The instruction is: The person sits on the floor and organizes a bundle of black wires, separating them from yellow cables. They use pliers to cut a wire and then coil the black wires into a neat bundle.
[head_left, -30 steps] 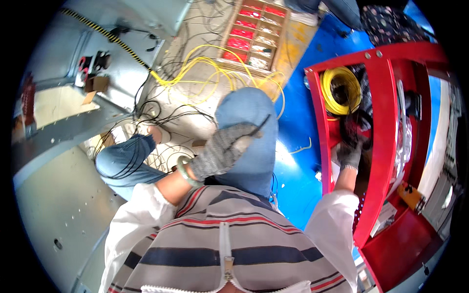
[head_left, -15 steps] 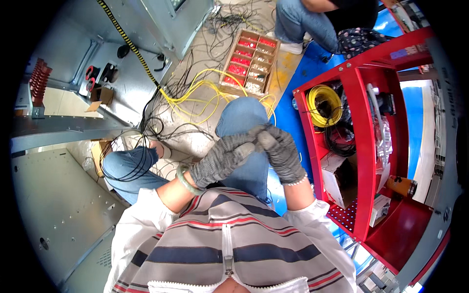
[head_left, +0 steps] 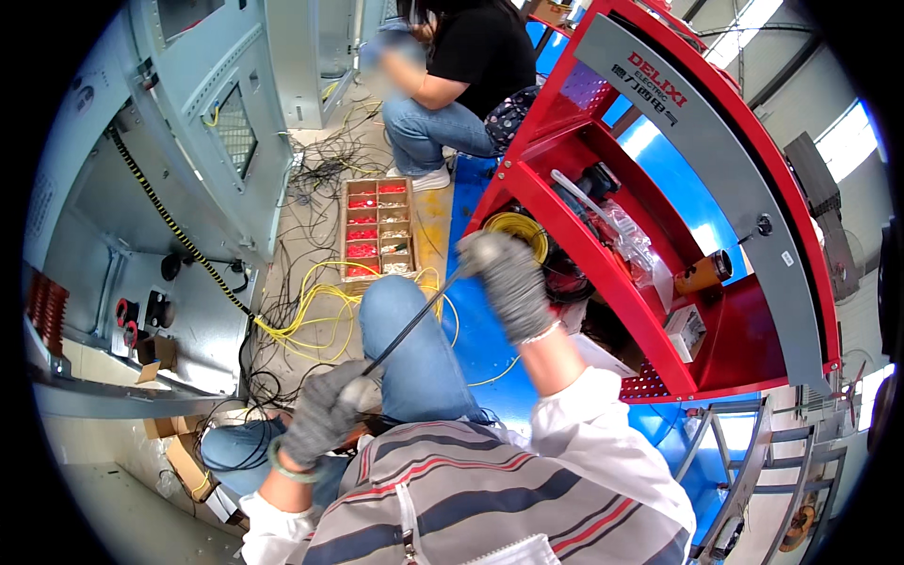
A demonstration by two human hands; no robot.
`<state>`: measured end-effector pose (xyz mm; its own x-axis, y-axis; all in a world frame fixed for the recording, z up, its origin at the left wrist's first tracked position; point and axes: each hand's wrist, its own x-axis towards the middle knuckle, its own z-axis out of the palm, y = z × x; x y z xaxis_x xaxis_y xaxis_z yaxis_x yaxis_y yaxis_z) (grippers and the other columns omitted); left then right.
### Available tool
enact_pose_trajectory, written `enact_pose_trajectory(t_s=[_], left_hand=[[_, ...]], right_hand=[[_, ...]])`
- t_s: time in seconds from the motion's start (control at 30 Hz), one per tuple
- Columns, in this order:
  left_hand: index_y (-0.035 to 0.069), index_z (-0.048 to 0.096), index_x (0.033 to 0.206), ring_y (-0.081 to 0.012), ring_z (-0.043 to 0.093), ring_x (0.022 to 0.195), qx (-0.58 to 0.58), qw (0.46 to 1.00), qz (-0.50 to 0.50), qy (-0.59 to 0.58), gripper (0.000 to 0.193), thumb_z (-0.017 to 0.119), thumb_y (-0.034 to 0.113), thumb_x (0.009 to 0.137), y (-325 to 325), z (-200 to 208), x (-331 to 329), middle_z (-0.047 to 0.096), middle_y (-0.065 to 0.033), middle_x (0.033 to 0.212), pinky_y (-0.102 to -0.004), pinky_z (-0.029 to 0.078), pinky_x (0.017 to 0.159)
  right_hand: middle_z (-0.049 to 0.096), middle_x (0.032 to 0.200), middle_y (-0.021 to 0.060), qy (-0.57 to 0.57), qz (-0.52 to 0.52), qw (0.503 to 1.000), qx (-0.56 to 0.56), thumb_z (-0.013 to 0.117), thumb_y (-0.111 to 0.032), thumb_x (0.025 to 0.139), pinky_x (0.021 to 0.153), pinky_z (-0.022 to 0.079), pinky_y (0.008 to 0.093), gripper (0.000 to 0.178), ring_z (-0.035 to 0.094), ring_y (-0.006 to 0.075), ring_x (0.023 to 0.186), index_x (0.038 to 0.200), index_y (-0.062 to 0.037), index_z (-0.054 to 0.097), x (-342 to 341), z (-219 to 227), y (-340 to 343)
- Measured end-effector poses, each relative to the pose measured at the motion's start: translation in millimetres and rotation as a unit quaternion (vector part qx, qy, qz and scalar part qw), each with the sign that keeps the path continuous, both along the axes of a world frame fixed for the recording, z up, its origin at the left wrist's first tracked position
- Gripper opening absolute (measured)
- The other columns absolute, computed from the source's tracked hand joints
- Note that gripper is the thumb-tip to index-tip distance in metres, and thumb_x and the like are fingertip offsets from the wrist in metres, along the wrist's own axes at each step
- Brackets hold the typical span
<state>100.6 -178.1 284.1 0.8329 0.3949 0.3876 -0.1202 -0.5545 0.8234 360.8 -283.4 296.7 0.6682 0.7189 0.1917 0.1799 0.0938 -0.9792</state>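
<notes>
Grey knitted gloves cover both hands. Between them a dark cable (head_left: pixel 414 322) runs taut and slanting over my raised knee. My left hand (head_left: pixel 325 414), low and close to my lap, is closed round its lower end. Up and to the right, my right hand (head_left: pixel 508 282) pinches the upper end, in front of the red shelf unit. The cable's exact tip is hidden in the right glove. Several loose black wires (head_left: pixel 240 428) hang over my left leg.
Ahead on the floor sits a wooden compartment box (head_left: pixel 350 268) of small red and metal parts. Yellow cables (head_left: pixel 311 330) lie beside it. A grey metal cabinet (head_left: pixel 202 315) stands left, a red shelf unit (head_left: pixel 603 292) right. Another person (head_left: pixel 471 66) crouches beyond the box.
My hands, earlier together above the knee, have moved apart: the right up and outward, the left down toward my lap. The cable now stretches between them. The view has swung to the right.
</notes>
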Motion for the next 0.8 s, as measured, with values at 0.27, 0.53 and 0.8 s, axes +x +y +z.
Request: enact_pose_trajectory(t_s=[0.27,0.53,0.8], left_hand=[[-0.001,0.062,0.092,-0.0077,0.046,0.056,-0.226,0.905,0.297,0.202,0.041,0.063,0.038,0.078,58.8,-0.7,-222.7,0.060,-0.0028,0.071,-0.0216,0.037,0.052],[0.003,0.057,0.085,-0.0160,0.053,0.063,-0.061,0.795,0.469,0.380,0.012,0.059,0.013,0.080,94.8,-102.9,-445.2,0.059,-0.0060,0.070,-0.0272,0.045,0.059],[0.000,0.057,0.095,-0.0189,0.055,0.072,0.038,0.627,0.405,0.665,0.021,0.056,0.017,0.083,119.7,-123.8,-434.7,0.060,-0.0064,0.080,-0.0309,0.045,0.069]], right_hand=[[0.050,0.063,0.0018,0.326,-0.141,0.917,0.179,0.058,-0.019,0.082,0.051,0.042,0.0264,0.018,0.047,0.0110,0.052,0.085,-0.0016,0.057,92.6,4.6,-22.2],[0.049,0.060,0.0002,0.266,-0.100,0.950,0.129,0.056,-0.019,0.080,0.048,0.042,0.0244,0.016,0.047,0.0099,0.052,0.078,-0.0032,0.058,62.0,35.7,29.8],[0.059,0.072,0.0040,0.098,0.053,0.994,0.009,0.050,-0.037,0.083,0.062,0.044,0.0266,0.034,0.054,0.0134,0.065,0.088,-0.0054,0.062,-18.0,19.4,29.8]])
